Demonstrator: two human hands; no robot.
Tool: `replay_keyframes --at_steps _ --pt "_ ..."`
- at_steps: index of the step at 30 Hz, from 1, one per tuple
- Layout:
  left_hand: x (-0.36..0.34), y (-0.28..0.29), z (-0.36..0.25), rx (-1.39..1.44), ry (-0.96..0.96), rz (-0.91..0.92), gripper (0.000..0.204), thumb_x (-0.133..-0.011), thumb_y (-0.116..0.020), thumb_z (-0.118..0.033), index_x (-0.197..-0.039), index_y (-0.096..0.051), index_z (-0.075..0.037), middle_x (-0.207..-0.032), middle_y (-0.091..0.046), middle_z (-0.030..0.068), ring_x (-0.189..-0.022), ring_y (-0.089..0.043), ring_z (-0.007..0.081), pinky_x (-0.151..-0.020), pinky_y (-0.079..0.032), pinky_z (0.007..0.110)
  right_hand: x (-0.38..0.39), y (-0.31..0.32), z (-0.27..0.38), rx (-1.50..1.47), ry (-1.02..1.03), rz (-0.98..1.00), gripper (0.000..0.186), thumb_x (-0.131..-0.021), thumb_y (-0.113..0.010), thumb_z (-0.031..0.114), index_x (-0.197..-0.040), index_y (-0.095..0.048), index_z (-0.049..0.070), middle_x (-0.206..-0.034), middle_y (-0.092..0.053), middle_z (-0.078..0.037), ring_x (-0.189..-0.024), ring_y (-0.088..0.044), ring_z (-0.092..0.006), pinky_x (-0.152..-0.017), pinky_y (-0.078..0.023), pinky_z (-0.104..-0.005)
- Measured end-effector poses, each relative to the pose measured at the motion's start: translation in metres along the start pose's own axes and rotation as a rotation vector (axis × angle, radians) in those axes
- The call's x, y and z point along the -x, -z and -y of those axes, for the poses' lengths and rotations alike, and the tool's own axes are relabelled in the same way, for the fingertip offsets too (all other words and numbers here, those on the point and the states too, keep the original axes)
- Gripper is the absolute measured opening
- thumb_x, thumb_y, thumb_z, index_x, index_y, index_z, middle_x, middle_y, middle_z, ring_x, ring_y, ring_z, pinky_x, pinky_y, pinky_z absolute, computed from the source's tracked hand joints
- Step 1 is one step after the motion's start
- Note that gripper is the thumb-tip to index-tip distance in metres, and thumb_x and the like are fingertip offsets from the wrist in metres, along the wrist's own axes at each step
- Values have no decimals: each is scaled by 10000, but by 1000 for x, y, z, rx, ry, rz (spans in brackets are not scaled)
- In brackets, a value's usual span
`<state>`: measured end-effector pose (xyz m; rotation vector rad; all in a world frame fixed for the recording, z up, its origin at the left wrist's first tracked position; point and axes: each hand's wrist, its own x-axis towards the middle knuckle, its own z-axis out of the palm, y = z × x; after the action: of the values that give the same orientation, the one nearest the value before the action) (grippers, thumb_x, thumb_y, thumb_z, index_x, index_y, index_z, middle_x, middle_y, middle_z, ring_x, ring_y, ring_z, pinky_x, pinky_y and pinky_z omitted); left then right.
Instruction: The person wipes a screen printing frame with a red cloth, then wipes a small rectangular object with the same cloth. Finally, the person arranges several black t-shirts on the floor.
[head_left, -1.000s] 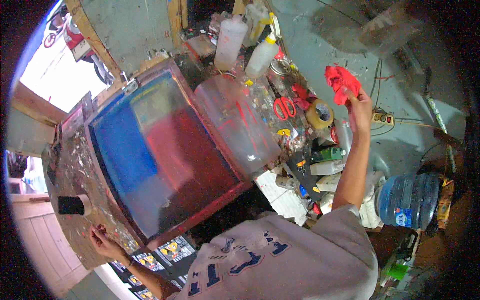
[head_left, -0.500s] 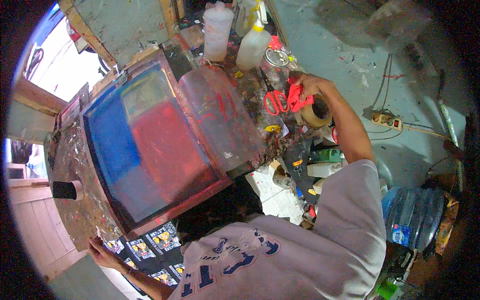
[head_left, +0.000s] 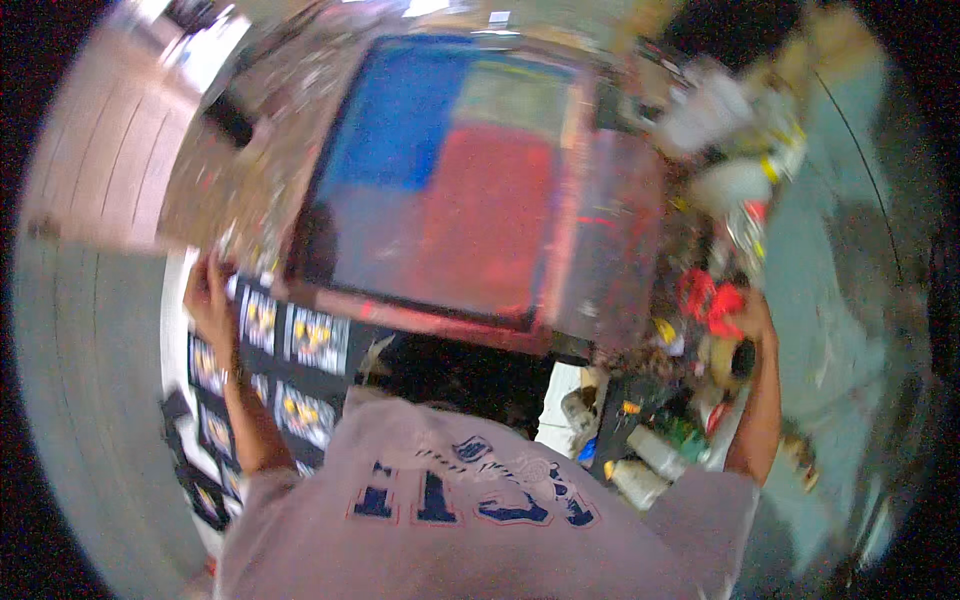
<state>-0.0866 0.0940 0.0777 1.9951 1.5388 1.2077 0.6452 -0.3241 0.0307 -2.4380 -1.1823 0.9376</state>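
A crumpled red cloth (head_left: 724, 308) is bunched in my right hand (head_left: 757, 322), at the right end of the worktable. Just left of it lie red-handled scissors (head_left: 691, 290), and below it a roll of tape (head_left: 722, 358). My left hand (head_left: 208, 298) is at the table's near left edge, its fingers stretched upward beside the black printed sheets (head_left: 270, 345); blur hides whether they touch. Between my hands, on the table, sits a framed screen (head_left: 490, 230) with blue, red and pale yellow areas.
A dark stained panel (head_left: 618, 240) flanks the frame on the right. White plastic bottles (head_left: 705, 115) stand at the back right. A dark cylindrical object (head_left: 230, 120) is at the far left. Below the table's right side are assorted containers (head_left: 655, 455). The view is blurred.
The view has swung to the left, so the frame now appears central and more upright. My right hand still has the red cloth, and my left hand remains by the table edge and printed sheets.
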Motion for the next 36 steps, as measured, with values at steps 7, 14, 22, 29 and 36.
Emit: replay_keyframes --at_steps 7,14,22,29,36 --pt "61 58 2 -60 248 -183 230 -991 -595 -159 -1057 -675 46 -841 -710 79 -772 -662 116 -721 -528 250 37 57 64 -292 6 -121 424 -833 -677 56 -1243 -594 -17 -1101 -674 -58 -1004 -627 -155 -900 -504 -311" --pt "141 77 91 283 497 -246 226 -986 -600 -175 -1074 -669 21 -865 -705 66 -757 -644 93 -695 -519 236 116 16 216 -274 421 -435 533 -790 -749 156 -1275 -580 14 -1110 -675 -108 -974 -650 -227 -891 -524 -382" --pt "242 41 153 569 826 -234 272 -1001 -583 -271 -1021 -678 -17 -859 -697 23 -769 -606 72 -689 -482 231 66 -268 518 -626 509 489 454 -774 -765 60 -1190 -588 20 -1139 -659 -141 -956 -669 -249 -820 -568 -370" --pt "337 1 161 621 1092 -275 268 -1000 -571 -263 -1040 -642 -7 -858 -703 66 -732 -662 166 -701 -522 298 -2 -490 608 -533 389 866 308 -848 -695 76 -1147 -651 15 -999 -702 -45 -821 -652 -127 -704 -521 -267" --pt "483 -17 92 -502 915 90 497 -900 -655 -374 -1265 -595 -41 -1374 -540 174 -1283 -488 370 -1048 -396 457 -149 -655 629 -204 535 314 355 -797 -730 59 -1140 -648 23 -955 -686 -44 -795 -637 -138 -700 -524 -313"
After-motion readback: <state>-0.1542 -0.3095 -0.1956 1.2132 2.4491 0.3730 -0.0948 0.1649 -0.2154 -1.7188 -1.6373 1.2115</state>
